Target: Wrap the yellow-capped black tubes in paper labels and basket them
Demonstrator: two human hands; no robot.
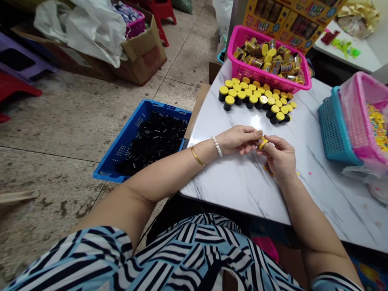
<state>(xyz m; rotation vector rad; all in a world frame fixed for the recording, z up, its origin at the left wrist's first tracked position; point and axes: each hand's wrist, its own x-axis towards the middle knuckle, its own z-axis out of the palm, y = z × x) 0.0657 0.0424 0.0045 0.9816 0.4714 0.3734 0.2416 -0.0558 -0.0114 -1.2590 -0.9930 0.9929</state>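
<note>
Over the white marbled table (pixel 230 178), my left hand (pixel 239 139) and my right hand (pixel 280 155) meet. Both are closed, pinching a small yellow printed wrapper (pixel 262 142) between the fingertips. Part of it is hidden by the fingers, so I cannot tell whether anything is inside. Beneath my right hand another small printed wrapper (pixel 268 169) lies on the table. Just beyond my hands stand several small black bottles with yellow caps (pixel 241 96), grouped closely; one or two at the right lean or lie over. Behind them a pink basket (pixel 269 76) holds similar capped bottles in printed wrappers.
On the floor at left sits a blue crate (pixel 113 161) full of black pieces. At right, a teal basket (pixel 339 129) touches a pink basket (pixel 363 117) with colourful bits. Printed yellow boxes (pixel 273 24) stack at the back. A cardboard box (pixel 145 48) stands farther off.
</note>
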